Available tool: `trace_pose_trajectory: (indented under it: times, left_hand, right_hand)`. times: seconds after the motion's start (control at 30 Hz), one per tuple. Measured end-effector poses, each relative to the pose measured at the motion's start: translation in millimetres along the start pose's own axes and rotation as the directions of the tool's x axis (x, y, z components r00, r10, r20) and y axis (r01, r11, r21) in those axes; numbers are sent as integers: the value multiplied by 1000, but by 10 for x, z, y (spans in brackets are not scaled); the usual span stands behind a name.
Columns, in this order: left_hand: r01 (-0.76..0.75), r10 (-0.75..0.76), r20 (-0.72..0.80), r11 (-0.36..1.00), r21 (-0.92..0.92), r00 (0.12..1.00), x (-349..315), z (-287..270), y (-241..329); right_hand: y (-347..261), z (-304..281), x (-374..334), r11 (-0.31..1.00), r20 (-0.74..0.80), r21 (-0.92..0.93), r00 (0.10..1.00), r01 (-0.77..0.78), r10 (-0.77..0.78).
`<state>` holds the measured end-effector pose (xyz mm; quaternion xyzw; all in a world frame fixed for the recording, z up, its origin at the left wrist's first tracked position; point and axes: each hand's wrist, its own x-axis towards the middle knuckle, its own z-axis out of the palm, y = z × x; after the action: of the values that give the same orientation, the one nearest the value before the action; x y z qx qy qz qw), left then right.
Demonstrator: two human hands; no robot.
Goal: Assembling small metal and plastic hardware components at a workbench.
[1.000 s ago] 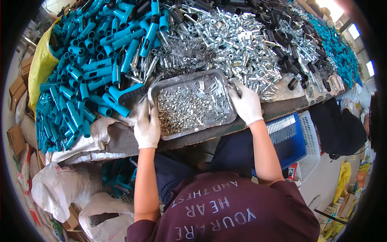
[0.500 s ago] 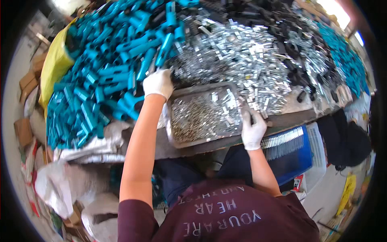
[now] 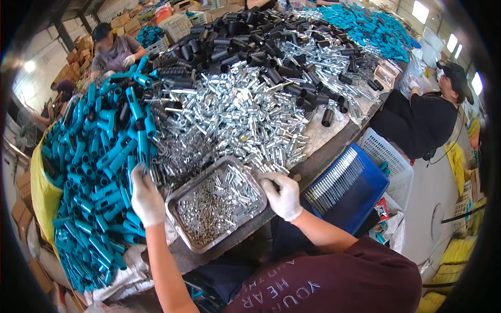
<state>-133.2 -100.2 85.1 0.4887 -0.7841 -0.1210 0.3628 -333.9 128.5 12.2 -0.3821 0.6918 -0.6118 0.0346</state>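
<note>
- Grey tray (image 3: 224,232) on the counter (image 3: 323,156), near edge, in front of the wearer, between both hands.
- In tray: small shiny metal bits (image 3: 195,216) mostly left and near side, longer metal pins (image 3: 237,189) toward the right and far side.
- Right hand (image 3: 282,195), white glove: curled at tray's right rim, thumb toward the far corner; cannot tell if it pinches the rim.
- Left hand (image 3: 147,197), white glove: just left of tray, fingers close together, pointing at the teal tubes (image 3: 104,195); cannot tell if it pinches anything.
- Teal tubes heaped left of the left hand, yellow sack (image 3: 42,193) along their outer side.
- Tangle of thin springs (image 3: 185,148) just beyond tray.
- Big heap of silver metal parts (image 3: 245,112) behind that, black tubes (image 3: 229,44) farther back.
- Right of tray, below counter edge: blue bin (image 3: 347,215) with a row of metal rods (image 3: 334,180), white basket (image 3: 402,182) beside it.
- Co-worker in black (image 3: 422,122) at right; another co-worker (image 3: 112,55) at upper left behind the teal tubes.
- More teal parts (image 3: 370,28) at far end.
</note>
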Motion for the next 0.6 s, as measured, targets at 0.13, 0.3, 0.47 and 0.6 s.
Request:
trace_pose_trajectory:
  times: [0.13, 0.3, 0.47, 0.6]
  left_hand:
    - [-147, 147, -10, 978, -145, 989, -589, -517, 98]
    - [100, -100, -1, 995, -9, 995, -1426, -452, -344]
    - [324, -377, -207, 912, -250, 903, -1829, -143, -813]
    - [373, -510, -291, 830, -416, 810, -1689, -162, -679]
  right_hand:
    - [93, -497, 658, 980, -66, -175, 995, -89, 79]
    - [925, -1396, 2129, 766, -322, -617, 946, -181, -36]
    - [1468, -1688, 3246, 462, -373, -779, 906, -423, 199]
    - [1511, -1533, 3629, 309, -414, -826, 879, -472, 238]
